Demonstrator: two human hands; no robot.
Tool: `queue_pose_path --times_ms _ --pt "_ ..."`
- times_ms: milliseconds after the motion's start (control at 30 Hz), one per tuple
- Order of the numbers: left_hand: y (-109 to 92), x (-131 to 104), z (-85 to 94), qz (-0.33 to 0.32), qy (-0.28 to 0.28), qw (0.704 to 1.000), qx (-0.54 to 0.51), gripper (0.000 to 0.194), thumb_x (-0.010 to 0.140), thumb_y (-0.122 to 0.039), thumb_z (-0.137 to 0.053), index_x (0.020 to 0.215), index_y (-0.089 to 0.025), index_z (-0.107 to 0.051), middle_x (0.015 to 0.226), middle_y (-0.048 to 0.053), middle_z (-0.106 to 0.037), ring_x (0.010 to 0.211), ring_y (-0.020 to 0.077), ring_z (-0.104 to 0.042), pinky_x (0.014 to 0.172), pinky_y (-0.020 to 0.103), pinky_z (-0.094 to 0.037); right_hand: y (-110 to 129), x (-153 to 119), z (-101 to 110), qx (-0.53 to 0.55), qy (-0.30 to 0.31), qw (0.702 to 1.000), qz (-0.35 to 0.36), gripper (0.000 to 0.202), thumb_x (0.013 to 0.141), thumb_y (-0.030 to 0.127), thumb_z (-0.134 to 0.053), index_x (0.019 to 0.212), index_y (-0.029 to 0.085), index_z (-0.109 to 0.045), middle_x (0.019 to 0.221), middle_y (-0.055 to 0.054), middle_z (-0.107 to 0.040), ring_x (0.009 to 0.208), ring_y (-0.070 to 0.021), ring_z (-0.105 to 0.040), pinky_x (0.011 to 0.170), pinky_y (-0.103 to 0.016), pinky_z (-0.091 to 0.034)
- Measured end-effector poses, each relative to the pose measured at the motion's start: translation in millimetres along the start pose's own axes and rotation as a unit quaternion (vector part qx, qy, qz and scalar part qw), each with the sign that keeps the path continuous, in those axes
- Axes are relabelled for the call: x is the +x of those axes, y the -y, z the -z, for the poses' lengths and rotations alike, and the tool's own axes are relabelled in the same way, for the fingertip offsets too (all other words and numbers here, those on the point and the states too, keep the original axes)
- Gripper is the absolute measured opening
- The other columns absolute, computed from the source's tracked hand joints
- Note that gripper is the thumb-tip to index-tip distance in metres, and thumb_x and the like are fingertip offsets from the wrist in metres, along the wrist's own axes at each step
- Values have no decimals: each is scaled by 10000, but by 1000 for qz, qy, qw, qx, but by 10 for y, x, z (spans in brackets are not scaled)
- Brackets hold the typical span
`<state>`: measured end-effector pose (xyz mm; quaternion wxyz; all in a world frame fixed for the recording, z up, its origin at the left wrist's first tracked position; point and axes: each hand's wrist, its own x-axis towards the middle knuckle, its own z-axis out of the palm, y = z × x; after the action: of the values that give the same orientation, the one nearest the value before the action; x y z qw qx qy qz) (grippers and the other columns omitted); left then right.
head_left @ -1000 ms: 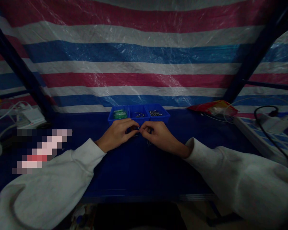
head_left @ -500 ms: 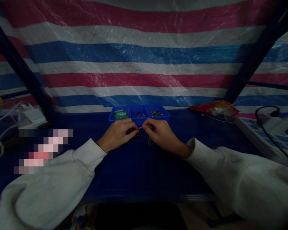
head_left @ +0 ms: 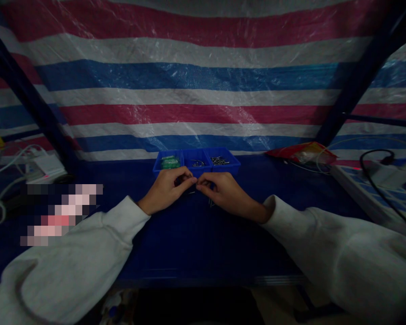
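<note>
Over the blue table, my left hand (head_left: 167,189) and my right hand (head_left: 228,194) meet fingertip to fingertip. Thumb and forefinger are pinched on each hand; whatever lies between them is too small and dark to name. Just beyond my fingers sits a blue tray (head_left: 196,171) with three compartments. Green pieces (head_left: 170,162) fill its left one. A few thin metal pieces (head_left: 199,163) lie in the middle, and several more metal pieces (head_left: 219,160) are in the right. Partly hidden by my right hand, slim metal pieces (head_left: 211,204) rest on the table, and another thin piece (head_left: 191,193) lies near my left thumb.
A red and yellow bag (head_left: 302,152) lies at the back right. White power adapters and cables (head_left: 47,164) are at the left, with another adapter (head_left: 390,174) on a patterned box (head_left: 368,194) at the right. A striped plastic sheet (head_left: 203,99) hangs behind the table (head_left: 203,243).
My fingertips have come closer together, and the thin light piece seen between them is now hidden. My right hand has shifted slightly left and toward me.
</note>
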<state>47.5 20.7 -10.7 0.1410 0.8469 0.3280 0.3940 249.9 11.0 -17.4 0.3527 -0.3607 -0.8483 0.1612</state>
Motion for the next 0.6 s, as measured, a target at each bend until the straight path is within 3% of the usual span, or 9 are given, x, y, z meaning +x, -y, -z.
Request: queue_pose_path --times_ms 133,267,600 --pt "-5 -6 -4 9 -2 1000 22 259 927 -321 -594 743 -147 -648 636 -23 -605 572 96 -522 555 220 -379 19 -4 -10 15 6 1000 0 105 911 190 -600 844 148 -669 705 0 -667 616 -109 -592 582 -226 -413" --pt "10 -15 9 -20 -6 998 61 241 947 -297 -564 777 -156 -661 640 -22 -611 564 94 -525 553 219 -369 44 2 -12 32 7 999 -6 106 902 186 -597 830 149 -666 681 8 -657 595 -102 -582 562 -219 -412" --pt "11 -59 42 -121 30 976 177 107 942 -223 -536 989 -170 -616 863 26 -632 769 145 -597 709 268 -469 18 -2 -6 13 -9 1000 -22 113 871 159 -572 815 149 -670 658 4 -646 576 -108 -568 559 -226 -399"
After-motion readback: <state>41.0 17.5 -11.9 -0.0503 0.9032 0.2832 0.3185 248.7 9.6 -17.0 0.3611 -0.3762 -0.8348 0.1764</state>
